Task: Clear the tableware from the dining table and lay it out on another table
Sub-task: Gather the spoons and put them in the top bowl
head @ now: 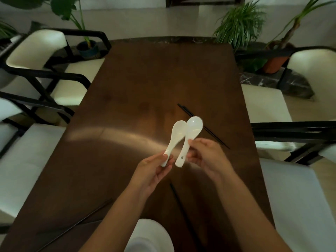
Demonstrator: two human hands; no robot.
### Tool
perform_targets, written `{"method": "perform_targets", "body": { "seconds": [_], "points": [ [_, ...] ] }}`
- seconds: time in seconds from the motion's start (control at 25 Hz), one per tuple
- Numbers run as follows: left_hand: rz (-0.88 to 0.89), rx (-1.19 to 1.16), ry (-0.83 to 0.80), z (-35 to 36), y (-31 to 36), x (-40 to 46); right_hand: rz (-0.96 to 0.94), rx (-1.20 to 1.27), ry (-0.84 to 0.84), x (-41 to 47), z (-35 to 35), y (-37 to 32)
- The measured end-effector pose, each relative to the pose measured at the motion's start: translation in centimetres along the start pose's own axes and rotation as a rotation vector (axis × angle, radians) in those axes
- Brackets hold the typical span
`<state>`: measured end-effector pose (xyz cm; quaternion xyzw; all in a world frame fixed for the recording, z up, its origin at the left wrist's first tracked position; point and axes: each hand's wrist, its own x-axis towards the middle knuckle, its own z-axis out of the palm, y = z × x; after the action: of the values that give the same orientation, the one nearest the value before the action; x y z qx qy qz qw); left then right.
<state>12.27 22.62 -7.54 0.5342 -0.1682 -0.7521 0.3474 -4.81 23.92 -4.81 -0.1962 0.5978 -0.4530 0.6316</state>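
Nearest, one black chopstick [183, 211] lies on the brown surface [127, 106] under the forearms, another [76, 222] slanting off at lower left. Above them the left hand [152, 171] pinches one white spoon [173, 140] by its handle end and the right hand [207, 157] curls round the stem of a second spoon [190, 137], bowls touching, probably to be stacked for carrying in one go. They look glossy, smooth ceramic; beyond lies a black pair [201, 124], uncollected.
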Motion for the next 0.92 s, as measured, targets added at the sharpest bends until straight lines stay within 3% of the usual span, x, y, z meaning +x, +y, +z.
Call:
{"method": "perform_targets", "body": {
  "seconds": [0.28,0.64,0.8,0.92],
  "points": [
    [-0.029,0.005,-0.2,-2.0,-0.8,-6.5,-0.086,-0.173,0.134,-5.9,4.5,1.3],
    [0.035,0.045,-0.212,-3.6,-0.8,-10.0,-0.111,-0.053,0.227,-8.8,6.5,3.3],
    [0.039,0.058,-0.235,-3.5,-1.0,-10.6,-0.07,0.158,0.146,-9.0,6.3,3.4],
    [0.036,0.035,-0.235,-3.9,-1.3,-11.0,-0.09,0.123,0.088,-9.0,6.1,3.5]
  ]
}}
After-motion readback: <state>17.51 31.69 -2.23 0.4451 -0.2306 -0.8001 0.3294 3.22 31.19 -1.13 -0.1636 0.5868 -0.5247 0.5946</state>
